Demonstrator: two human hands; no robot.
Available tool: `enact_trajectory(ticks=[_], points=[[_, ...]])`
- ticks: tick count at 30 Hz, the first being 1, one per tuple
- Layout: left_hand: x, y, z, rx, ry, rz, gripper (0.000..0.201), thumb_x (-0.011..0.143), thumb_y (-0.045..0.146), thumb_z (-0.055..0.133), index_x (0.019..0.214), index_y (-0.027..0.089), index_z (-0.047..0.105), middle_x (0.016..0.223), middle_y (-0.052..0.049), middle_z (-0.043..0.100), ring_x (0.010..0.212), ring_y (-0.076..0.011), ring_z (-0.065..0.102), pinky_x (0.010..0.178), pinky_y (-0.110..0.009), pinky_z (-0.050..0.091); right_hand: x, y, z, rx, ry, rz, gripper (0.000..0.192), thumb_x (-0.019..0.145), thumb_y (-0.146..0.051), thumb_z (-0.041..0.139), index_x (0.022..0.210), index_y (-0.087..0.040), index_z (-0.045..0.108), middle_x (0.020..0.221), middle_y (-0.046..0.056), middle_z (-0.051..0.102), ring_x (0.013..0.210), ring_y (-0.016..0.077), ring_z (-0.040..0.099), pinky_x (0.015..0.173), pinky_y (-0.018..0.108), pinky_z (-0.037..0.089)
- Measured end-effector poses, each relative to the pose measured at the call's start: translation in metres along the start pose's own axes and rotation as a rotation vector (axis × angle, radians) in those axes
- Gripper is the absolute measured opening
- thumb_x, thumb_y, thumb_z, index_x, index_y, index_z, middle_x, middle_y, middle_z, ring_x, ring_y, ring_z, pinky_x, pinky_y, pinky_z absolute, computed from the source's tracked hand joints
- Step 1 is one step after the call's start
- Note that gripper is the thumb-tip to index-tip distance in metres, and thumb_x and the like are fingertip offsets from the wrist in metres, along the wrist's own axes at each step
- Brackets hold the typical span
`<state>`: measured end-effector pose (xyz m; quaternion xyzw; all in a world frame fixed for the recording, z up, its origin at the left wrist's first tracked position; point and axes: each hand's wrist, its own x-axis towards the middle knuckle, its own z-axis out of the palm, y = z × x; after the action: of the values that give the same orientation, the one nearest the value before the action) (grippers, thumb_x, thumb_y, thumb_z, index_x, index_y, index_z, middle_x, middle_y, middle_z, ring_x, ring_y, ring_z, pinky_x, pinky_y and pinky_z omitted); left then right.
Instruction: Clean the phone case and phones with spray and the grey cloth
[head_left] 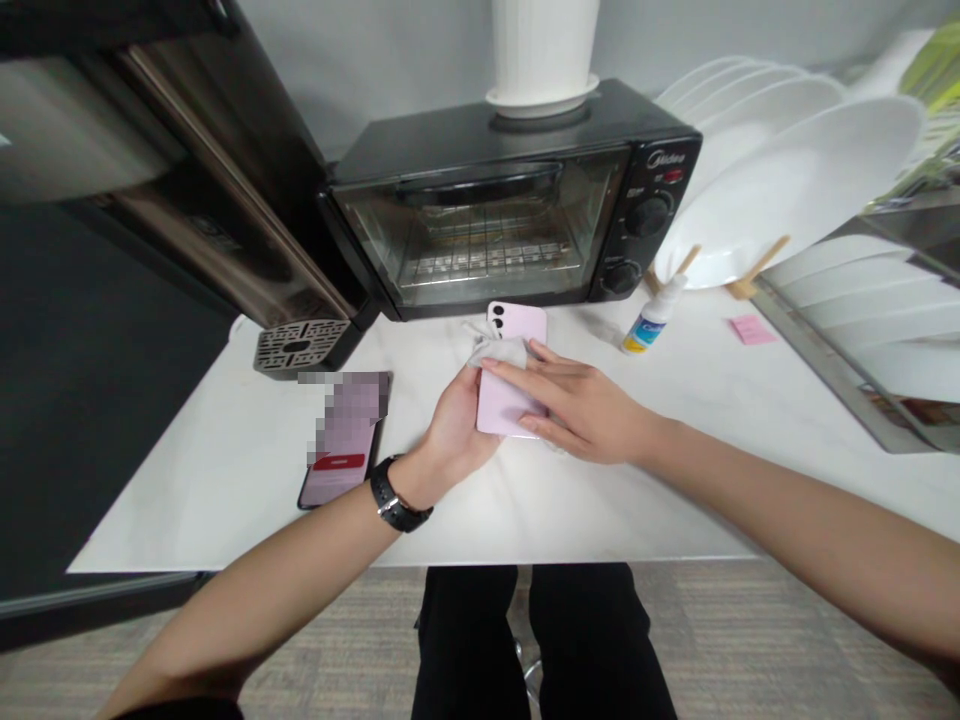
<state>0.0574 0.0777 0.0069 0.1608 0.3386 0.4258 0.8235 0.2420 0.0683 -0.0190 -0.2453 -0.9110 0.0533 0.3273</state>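
My left hand (454, 425) is closed around a pale pink smartphone (517, 412), whose back with the camera lenses faces up. A crumpled white wipe (496, 352) lies across the phone's upper part. My right hand (581, 405) presses the wipe against the phone with its fingers, and part of the wipe is hidden under them. A small spray bottle (646, 322) with a blue and yellow label stands to the right, beyond my right hand. Left of my left wrist, a second smartphone (352, 430) lies on the white table with its screen lit.
A black toaster oven (517, 210) stands behind my hands with a white pot (544, 50) on top. White plates (787, 170) stand in a wooden rack at right, near a pink sticky note (752, 329). A drink dispenser (247, 220) rises at left. The white table (600, 520) ends near my legs.
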Motion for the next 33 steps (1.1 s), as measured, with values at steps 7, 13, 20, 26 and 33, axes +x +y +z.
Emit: enact_trajectory(ticks=[7, 13, 20, 26, 33], points=[[-0.003, 0.012, 0.005, -0.036, 0.022, 0.137, 0.065, 0.118, 0.05, 0.031, 0.143, 0.005, 0.071, 0.109, -0.015, 0.086, 0.099, -0.0251, 0.083, 0.094, -0.034, 0.066, -0.005, -0.005, -0.001, -0.049, 0.178, -0.093, 0.038, 0.113, -0.022, 0.052, 0.149, -0.021, 0.067, 0.117, 0.008, 0.086, 0.1, 0.0211, 0.084, 0.089, 0.032, 0.069], [-0.005, 0.008, 0.008, 0.005, 0.052, 0.107, 0.051, 0.118, 0.043, 0.038, 0.149, 0.017, 0.068, 0.109, -0.008, 0.087, 0.098, -0.0256, 0.084, 0.099, -0.039, 0.067, -0.004, 0.003, -0.003, -0.232, 0.194, 0.255, 0.047, 0.116, -0.031, 0.043, 0.157, -0.016, 0.061, 0.101, 0.013, 0.08, 0.096, 0.0291, 0.08, 0.1, 0.047, 0.067], [-0.003, -0.005, 0.003, 0.128, 0.024, -0.012, 0.048, 0.117, 0.042, 0.044, 0.137, 0.012, 0.075, 0.11, -0.012, 0.086, 0.094, -0.0256, 0.083, 0.092, -0.033, 0.067, -0.001, 0.008, 0.002, -0.168, 0.073, 0.158, 0.072, 0.117, -0.039, 0.044, 0.18, -0.02, 0.017, 0.116, 0.012, 0.074, 0.115, 0.0322, 0.075, 0.129, 0.07, 0.045], [-0.002, -0.002, 0.003, 0.101, 0.012, 0.013, 0.054, 0.116, 0.029, 0.029, 0.143, 0.013, 0.073, 0.109, -0.011, 0.086, 0.113, -0.032, 0.081, 0.101, -0.043, 0.067, -0.002, 0.0, 0.002, 0.019, 0.024, -0.01, 0.067, 0.117, -0.033, 0.045, 0.179, -0.022, 0.024, 0.149, 0.017, 0.072, 0.139, 0.0316, 0.071, 0.123, 0.058, 0.056], [-0.003, 0.009, 0.001, 0.009, -0.003, 0.094, 0.066, 0.115, 0.055, 0.038, 0.147, 0.008, 0.07, 0.118, -0.017, 0.085, 0.116, -0.0315, 0.081, 0.108, -0.042, 0.064, -0.008, -0.003, 0.0, 0.0, 0.13, -0.172, 0.048, 0.114, -0.016, 0.053, 0.159, -0.028, 0.062, 0.135, 0.005, 0.083, 0.124, 0.019, 0.081, 0.103, 0.032, 0.069]])
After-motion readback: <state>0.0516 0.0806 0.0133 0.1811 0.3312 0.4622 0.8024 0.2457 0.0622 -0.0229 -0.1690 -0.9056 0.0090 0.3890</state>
